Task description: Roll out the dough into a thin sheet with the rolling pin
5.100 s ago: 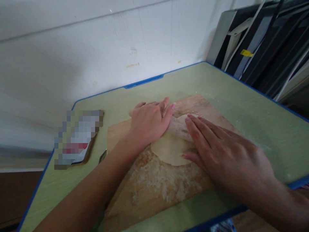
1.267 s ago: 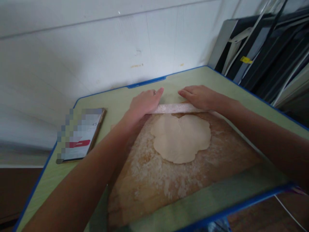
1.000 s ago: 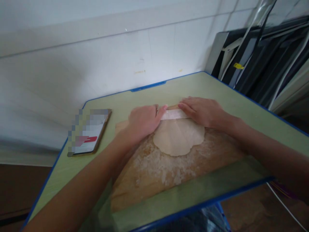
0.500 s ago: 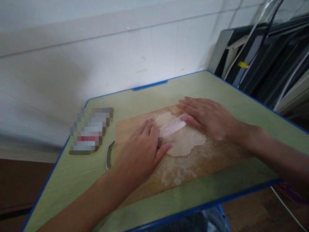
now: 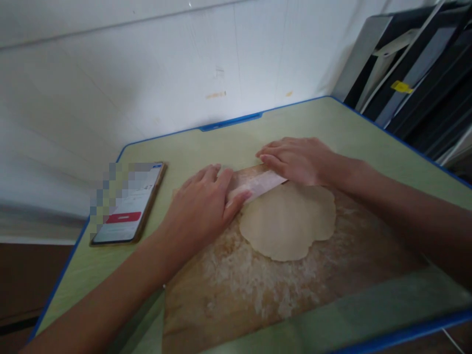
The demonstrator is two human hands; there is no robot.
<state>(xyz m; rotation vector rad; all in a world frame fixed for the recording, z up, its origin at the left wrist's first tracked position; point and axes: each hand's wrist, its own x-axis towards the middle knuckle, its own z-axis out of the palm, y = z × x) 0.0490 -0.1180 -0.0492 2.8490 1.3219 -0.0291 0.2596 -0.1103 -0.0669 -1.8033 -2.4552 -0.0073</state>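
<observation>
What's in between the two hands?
In the head view, a floury rolling pin lies between the left hand and the right hand, slanting across by the far edge of the flat dough.

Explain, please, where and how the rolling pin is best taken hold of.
Probably near its two ends, from above, palms down. The rolling pin is long, straight and lies at a slant along the far side of the dough, which suits one hand toward each end. The left hand and right hand rest there now, leaving its middle bare.
</observation>
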